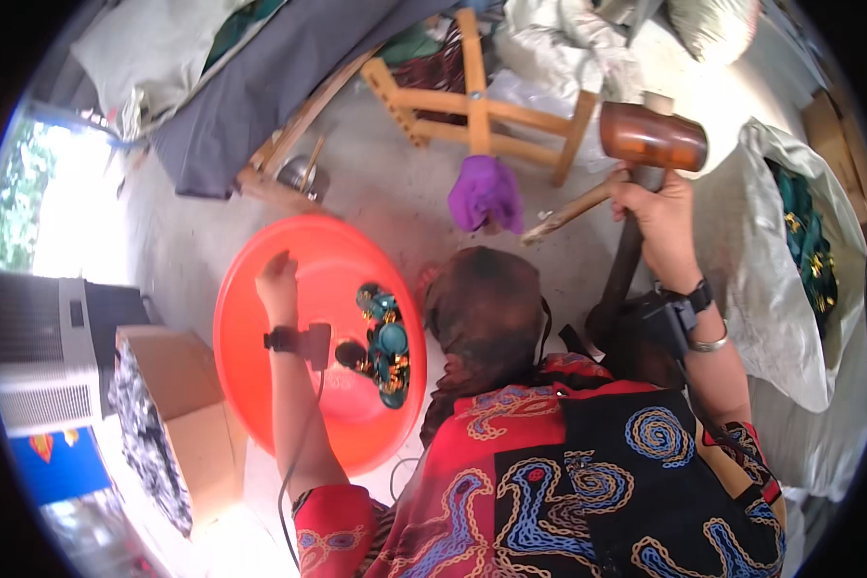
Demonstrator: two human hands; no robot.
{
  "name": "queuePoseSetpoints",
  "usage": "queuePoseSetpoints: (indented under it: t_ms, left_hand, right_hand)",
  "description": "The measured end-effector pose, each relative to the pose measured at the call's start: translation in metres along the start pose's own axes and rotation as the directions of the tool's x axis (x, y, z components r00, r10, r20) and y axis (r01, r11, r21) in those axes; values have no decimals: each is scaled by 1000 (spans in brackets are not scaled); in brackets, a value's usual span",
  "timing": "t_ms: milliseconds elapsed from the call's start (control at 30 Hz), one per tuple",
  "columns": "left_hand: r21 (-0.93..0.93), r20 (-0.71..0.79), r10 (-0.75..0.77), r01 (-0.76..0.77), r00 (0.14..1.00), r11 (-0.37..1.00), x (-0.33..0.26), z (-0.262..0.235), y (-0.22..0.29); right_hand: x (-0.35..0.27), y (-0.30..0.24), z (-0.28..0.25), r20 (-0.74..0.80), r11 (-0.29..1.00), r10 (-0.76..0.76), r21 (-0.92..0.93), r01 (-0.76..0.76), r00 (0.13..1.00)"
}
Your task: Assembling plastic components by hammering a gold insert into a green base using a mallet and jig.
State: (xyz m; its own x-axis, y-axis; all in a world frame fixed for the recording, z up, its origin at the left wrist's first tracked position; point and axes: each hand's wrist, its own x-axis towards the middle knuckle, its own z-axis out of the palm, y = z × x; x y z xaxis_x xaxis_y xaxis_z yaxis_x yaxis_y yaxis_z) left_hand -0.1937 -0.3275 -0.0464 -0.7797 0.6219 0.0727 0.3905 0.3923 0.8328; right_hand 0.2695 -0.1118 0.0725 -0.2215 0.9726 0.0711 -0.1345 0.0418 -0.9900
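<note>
My right hand [657, 220] is raised on the right, its fingers closed. A brown-headed mallet [653, 138] stands just above it, with a dark shaft running behind the hand. A pale wooden stick [573, 211] juts leftward from the same grip. My left hand [277, 281] is over the left part of an orange-red basin [236, 385], its fingers drawn together. Whatever they hold, if anything, is hidden. Inside the basin, to the right of my left forearm, lie several dark green round pieces [392, 337] with gold bits. Each wrist wears a dark strapped device.
A folding wooden stand [477, 111] is ahead, a purple cloth [485, 193] below it. At right, a white sack [766, 279] holds green and gold pieces. A cardboard box [197, 424] stands left of the basin. A metal bowl [303, 176] sits beyond it. Dark mottled cloth [486, 313] rises centrally.
</note>
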Motion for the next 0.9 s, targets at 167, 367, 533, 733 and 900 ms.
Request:
queuePoseSetpoints:
  t_ms: [167, 367, 533, 733, 900]
  left_hand:
    - [486, 11, -231, 197, 973, 852, -121, -42, -136]
    - [535, -224, -419, 470, 880, 702, -180, 5, -125]
    - [702, -62, -531, 415, 845, 579, -194, 0, -219]
    - [331, -57, -378, 374, 924, 866, -166, 33, -153]
    - [-141, -172, -18, -7, 985, 990, -105, 51, -22]
  right_hand:
    - [-15, -11, 23, 5, 986, 166, -17, -166, 986]
    - [-23, -12, 14, -4, 973, 190, -130, -189, 982]
    - [-24, -5, 8, 78, 980, 146, -151, -134, 986]
    - [-20, -9, 6, -5, 980, 176, -97, -176, 984]
    - [-16, -18, 1, -18, 977, 171, -124, -172, 985]
